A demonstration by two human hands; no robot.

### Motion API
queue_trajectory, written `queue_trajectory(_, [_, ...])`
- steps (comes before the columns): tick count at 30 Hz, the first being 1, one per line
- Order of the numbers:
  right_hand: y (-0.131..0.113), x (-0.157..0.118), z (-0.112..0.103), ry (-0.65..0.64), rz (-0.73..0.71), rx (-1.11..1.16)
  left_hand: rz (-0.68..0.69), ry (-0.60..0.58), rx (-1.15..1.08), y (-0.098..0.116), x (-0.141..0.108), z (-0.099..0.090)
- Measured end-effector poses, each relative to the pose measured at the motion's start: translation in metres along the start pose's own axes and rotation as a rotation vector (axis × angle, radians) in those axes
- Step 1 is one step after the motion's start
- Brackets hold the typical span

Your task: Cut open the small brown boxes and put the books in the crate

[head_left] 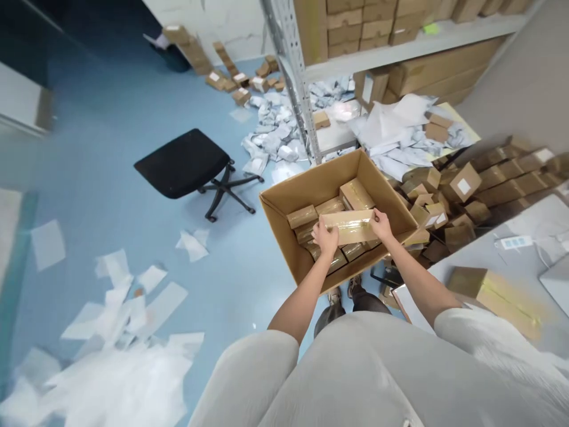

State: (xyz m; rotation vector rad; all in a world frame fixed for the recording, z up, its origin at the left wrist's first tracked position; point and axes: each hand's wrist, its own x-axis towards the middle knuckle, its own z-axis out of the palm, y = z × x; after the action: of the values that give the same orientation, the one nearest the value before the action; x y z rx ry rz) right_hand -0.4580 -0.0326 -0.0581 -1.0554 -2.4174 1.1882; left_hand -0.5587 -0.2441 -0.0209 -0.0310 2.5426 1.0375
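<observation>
Between my two hands a small brown cardboard box (350, 226) with shiny clear tape along it is held level. My left hand (326, 236) grips its left end, and my right hand (380, 225) pinches the right end near its upper corner. Both hands are over a large open carton (284, 243). Inside that carton lie several taped brown boxes (357, 194), some partly hidden under the held box and my hands.
A black office chair (184, 163) stands on the blue floor at the left. White sheets (124, 379) litter the floor. A metal shelf post (302, 89) rises behind the carton. Small boxes (466, 181) are piled at the right, beside a table holding a taped box (493, 293).
</observation>
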Motion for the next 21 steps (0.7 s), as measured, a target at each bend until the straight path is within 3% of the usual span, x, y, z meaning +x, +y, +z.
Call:
queue_trajectory(5, [-0.017, -0.039, -0.058, 0.260, 0.063, 0.073, 0.238, -0.029, -0.002, 0.045, -0.034, -0.027])
queue_trajectory(9, [-0.015, -0.081, -0.103, 0.421, 0.067, 0.111, 0.419, -0.073, 0.014, 0.073, -0.066, -0.032])
queue_trajectory(15, [0.001, -0.154, -0.161, 0.624, 0.188, 0.150, 0.575, -0.208, 0.064, 0.107, -0.118, -0.011])
queue_trajectory(21, [0.035, -0.214, -0.201, 0.733, 0.340, 0.166, 0.638, -0.352, 0.139, 0.118, -0.173, 0.027])
